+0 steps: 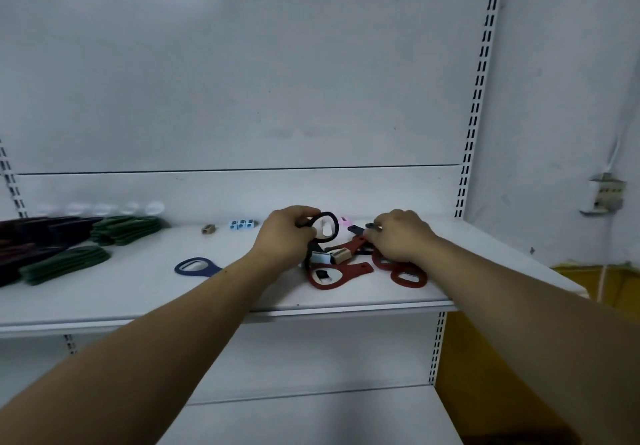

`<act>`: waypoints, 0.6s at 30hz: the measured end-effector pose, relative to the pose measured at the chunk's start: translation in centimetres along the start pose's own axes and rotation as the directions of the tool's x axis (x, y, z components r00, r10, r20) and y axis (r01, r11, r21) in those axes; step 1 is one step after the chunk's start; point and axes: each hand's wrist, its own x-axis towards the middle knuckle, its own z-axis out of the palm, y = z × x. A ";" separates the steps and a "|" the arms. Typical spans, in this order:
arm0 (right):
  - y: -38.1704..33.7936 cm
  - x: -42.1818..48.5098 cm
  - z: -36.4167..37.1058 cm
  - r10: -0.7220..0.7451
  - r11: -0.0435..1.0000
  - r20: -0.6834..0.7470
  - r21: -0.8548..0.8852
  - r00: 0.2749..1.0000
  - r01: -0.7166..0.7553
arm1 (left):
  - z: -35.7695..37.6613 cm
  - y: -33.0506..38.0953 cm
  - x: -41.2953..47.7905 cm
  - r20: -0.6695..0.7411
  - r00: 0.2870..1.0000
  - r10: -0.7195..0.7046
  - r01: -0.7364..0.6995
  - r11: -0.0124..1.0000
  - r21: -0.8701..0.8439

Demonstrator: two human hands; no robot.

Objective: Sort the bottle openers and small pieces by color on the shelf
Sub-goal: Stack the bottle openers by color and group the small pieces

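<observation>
The left hand (284, 235) grips a black opener (327, 226) by its ring, handle pointing near, while the right hand (398, 237) (nearer the red openers (337, 273)) pinches a dark handle (356, 229).

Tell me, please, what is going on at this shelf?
A person is sorting a mixed pile on the shelf. The left hand grips a black opener held above the pile; the right hand pinches a dark opener at the pile's far side. Red openers lie in it, a blue opener lies alone to the left, green stacks beyond.
</observation>
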 end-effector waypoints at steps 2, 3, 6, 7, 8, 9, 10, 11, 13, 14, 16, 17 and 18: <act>-0.2 0.1 0.2 0.051 0.995 0.044 -0.087 0.998 -0.047 | -0.6 -0.1 -0.1 -0.026 0.999 -0.040 0.038 0.997 -0.073; -0.2 0.2 0.2 0.068 0.994 0.045 -0.083 0.997 -0.064 | -0.8 -0.3 -0.1 -0.033 0.998 -0.053 0.050 0.993 -0.107; -0.1 0.8 -0.2 0.104 0.991 0.079 0.072 0.991 -0.109 | -1.8 -0.5 -0.1 -0.037 0.996 -0.084 0.077 0.985 -0.152; -0.1 0.9 -0.3 0.107 0.984 0.078 0.134 0.991 -0.117 | -2.0 -0.5 -0.1 -0.032 0.994 -0.100 0.094 0.982 -0.162; -0.2 0.8 -0.4 0.110 0.975 0.063 0.186 0.992 -0.120 | -2.2 -0.5 -0.2 -0.026 0.993 -0.118 0.112 0.979 -0.173; -0.3 0.7 -0.6 0.108 0.967 0.035 0.228 0.994 -0.113 | -2.3 -0.4 -0.2 -0.018 0.991 -0.133 0.128 0.974 -0.187; -0.4 0.6 -0.7 0.111 0.959 -0.005 0.261 0.994 -0.106 | -2.4 -0.3 -0.2 -0.007 0.989 -0.147 0.142 0.967 -0.213; -0.6 0.4 -0.8 0.117 0.952 -0.061 0.291 0.991 -0.095 | -2.4 -0.3 -0.2 0.007 0.987 -0.160 0.157 0.956 -0.249; -0.9 0.1 -1.0 0.129 0.921 -0.192 0.387 0.973 -0.045 | -2.4 -0.2 -0.3 0.041 0.981 -0.190 0.194 0.932 -0.306; -1.2 0.0 -1.1 0.132 0.877 -0.230 0.481 0.964 -0.005 | -2.4 -0.3 -0.3 0.050 0.979 -0.199 0.205 0.930 -0.305; -2.0 -0.5 -1.4 0.092 0.705 -0.219 0.703 0.971 0.092 | -2.4 -0.6 -0.2 0.030 0.980 -0.194 0.195 0.939 -0.285; -2.6 -0.7 -1.5 0.033 0.612 -0.176 0.782 0.984 0.119 | -2.4 -0.8 0.0 0.013 0.982 -0.188 0.184 0.943 -0.279; -3.2 -1.1 -1.7 -0.058 0.549 -0.129 0.824 0.990 0.139 | -2.4 -0.8 0.2 0.002 0.982 -0.188 0.181 0.943 -0.278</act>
